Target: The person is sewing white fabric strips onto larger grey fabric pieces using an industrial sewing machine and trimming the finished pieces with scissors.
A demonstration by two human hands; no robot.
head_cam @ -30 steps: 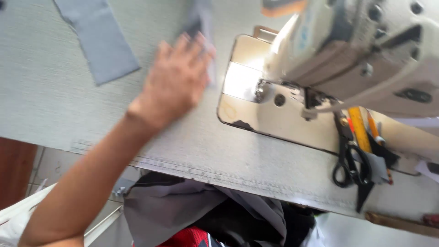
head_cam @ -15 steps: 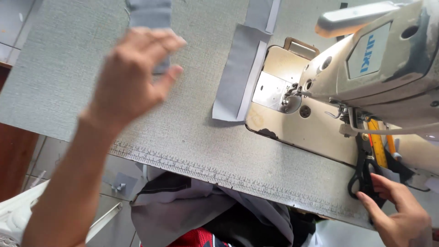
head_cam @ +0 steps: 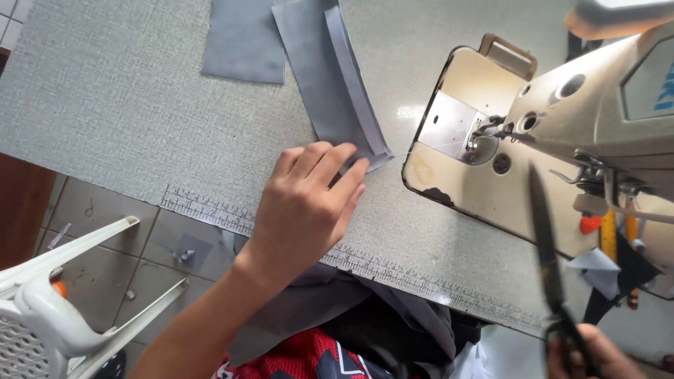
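Setting: grey textured surface point(head_cam: 105, 105) w/ printed ruler strip point(head_cam: 393, 270) along its near edge; tiled floor and a white plastic chair point(head_cam: 49, 309) below at left.
Machine: cream sewing machine point(head_cam: 562, 140) at right, needle area point(head_cam: 484, 130) over the metal plate.
Workpiece: long grey fabric strip point(head_cam: 330, 77) w/ a folded edge, lying flat on the surface, near end pointing toward the machine bed; a fine thread seems to run from that end to the needle area.
Second piece: flat grey fabric rectangle point(head_cam: 242, 42) just beside the strip, far side, untouched.
Left hand point(head_cam: 305, 207): palm down, fingers together and extended; fingertips point(head_cam: 351, 172) press the strip's near end. Grip: flat pinning hold, nothing enclosed.
Right hand point(head_cam: 586, 354): at lower right edge, mostly cut off; grip closed around the handles of black scissors point(head_cam: 547, 245), blades up toward the machine. Blades read as nearly shut; motion blur, so not certain.
Step in hand (judgement): trimming at the strip's machine end.
Doing it well (judgement): keep fingertips firm so the strip stays flat and the thread taut; bring blade tips close to the fabric end w/o nicking the fold; keep pinning fingers clear of the blades.
Other: dark cloth point(head_cam: 393, 316) and red garment point(head_cam: 309, 358) at lap level.
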